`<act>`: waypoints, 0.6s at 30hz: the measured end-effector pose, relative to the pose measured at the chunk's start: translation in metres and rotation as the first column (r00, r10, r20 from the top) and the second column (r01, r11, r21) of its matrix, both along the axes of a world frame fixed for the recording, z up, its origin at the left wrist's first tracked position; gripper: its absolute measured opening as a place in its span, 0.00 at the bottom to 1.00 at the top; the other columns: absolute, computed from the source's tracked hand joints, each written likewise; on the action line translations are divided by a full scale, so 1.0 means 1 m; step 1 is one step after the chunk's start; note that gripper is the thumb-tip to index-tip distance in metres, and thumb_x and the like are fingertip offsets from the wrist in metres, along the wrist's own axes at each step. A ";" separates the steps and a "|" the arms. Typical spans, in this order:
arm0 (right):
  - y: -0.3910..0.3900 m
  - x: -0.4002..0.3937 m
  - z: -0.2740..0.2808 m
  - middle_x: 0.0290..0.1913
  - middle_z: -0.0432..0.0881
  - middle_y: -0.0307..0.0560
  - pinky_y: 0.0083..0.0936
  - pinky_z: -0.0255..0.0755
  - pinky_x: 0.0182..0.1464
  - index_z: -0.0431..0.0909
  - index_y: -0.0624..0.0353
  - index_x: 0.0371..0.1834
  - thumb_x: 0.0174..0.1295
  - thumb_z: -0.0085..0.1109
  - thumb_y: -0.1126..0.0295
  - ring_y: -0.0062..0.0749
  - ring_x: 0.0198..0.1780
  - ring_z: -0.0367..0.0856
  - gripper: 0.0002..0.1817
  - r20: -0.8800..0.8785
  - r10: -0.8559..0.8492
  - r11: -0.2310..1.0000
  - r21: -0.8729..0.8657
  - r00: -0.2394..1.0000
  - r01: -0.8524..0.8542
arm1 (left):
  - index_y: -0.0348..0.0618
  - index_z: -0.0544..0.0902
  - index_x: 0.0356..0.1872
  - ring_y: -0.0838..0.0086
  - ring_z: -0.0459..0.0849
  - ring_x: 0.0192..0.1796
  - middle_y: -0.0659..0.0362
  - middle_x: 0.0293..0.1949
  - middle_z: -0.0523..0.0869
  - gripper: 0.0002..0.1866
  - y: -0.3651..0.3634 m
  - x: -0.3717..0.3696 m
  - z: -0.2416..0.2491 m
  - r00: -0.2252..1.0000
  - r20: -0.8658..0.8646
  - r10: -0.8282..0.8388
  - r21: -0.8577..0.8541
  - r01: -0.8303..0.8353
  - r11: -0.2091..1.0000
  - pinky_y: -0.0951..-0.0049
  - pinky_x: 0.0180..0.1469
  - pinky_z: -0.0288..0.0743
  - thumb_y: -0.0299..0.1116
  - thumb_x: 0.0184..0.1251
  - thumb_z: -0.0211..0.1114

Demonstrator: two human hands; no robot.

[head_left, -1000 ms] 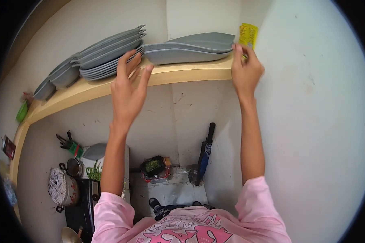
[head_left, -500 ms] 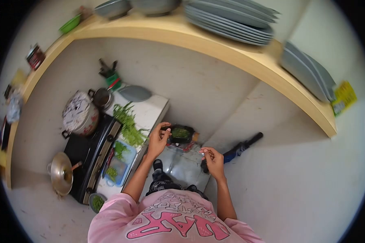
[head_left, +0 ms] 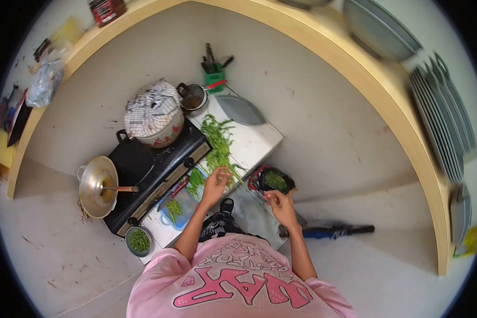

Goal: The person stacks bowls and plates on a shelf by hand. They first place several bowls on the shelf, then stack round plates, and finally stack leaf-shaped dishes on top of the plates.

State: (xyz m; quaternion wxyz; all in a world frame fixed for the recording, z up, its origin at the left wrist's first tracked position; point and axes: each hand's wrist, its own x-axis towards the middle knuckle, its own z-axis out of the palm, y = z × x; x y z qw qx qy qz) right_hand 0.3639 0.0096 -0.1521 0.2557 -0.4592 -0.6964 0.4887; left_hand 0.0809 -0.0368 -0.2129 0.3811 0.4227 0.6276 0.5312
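My left hand (head_left: 215, 186) is over the front edge of the white tiled counter, by the stem ends of a leafy green bunch (head_left: 217, 142). Its fingers are loosely curved and apart, with no held thing visible. My right hand (head_left: 282, 208) is in front of my body with thumb and fingertips pinched together; whatever is between them is too small to make out. Just beyond it, low down, stands a dark-lined bin (head_left: 275, 181) with green scraps inside. On the counter, a blue cutting board (head_left: 185, 208) carries cut greens and a knife (head_left: 174, 194).
A black stove (head_left: 159, 167) holds a cloth-covered pot (head_left: 156, 117). Nearby are a wok (head_left: 98, 186), a bowl of chopped greens (head_left: 139, 241), a small saucepan (head_left: 194, 99), a grey plate (head_left: 241, 110) and a green knife holder (head_left: 213, 79). A wooden shelf (head_left: 323, 40) with stacked plates (head_left: 442, 119) curves overhead.
The view has turned to the left, bringing the stove and counter nearer the middle. My left hand is now close to the leafy bunch instead of by the bin. My right hand stays pinched.
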 end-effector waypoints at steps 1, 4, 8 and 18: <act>0.007 -0.010 -0.006 0.39 0.92 0.50 0.25 0.80 0.42 0.85 0.66 0.50 0.77 0.59 0.68 0.25 0.36 0.88 0.11 0.014 0.028 1.000 0.009 1.000 -0.028 | 0.39 0.79 0.62 0.72 0.92 0.46 0.53 0.47 0.93 0.14 0.003 -0.008 -0.002 1.000 0.008 0.002 0.008 -0.002 1.000 0.73 0.42 0.83 0.26 0.79 0.59; 0.026 -0.038 -0.018 0.39 0.92 0.51 0.25 0.79 0.41 0.86 0.66 0.50 0.76 0.60 0.68 0.28 0.36 0.88 0.11 0.059 0.098 0.995 0.015 0.993 -0.099 | 0.38 0.79 0.61 0.73 0.92 0.46 0.53 0.47 0.93 0.14 0.011 -0.031 -0.007 0.997 0.076 0.031 -0.059 -0.026 0.998 0.72 0.43 0.83 0.26 0.79 0.59; 0.050 -0.077 -0.022 0.40 0.92 0.52 0.28 0.80 0.41 0.86 0.65 0.49 0.75 0.60 0.67 0.34 0.38 0.90 0.12 0.098 0.170 0.985 0.024 0.981 -0.173 | 0.37 0.79 0.60 0.72 0.91 0.45 0.53 0.46 0.93 0.14 0.021 -0.061 -0.015 0.999 0.029 0.030 -0.044 -0.029 0.999 0.71 0.46 0.84 0.27 0.78 0.60; 0.110 -0.116 -0.085 0.46 0.92 0.43 0.22 0.78 0.38 0.83 0.64 0.55 0.80 0.52 0.66 0.22 0.36 0.84 0.14 -0.109 0.055 0.886 -0.453 0.993 -0.099 | 0.39 0.79 0.60 0.72 0.90 0.49 0.53 0.47 0.91 0.12 0.076 -0.087 -0.081 0.979 0.202 -0.034 -0.143 0.064 0.988 0.69 0.54 0.84 0.31 0.83 0.59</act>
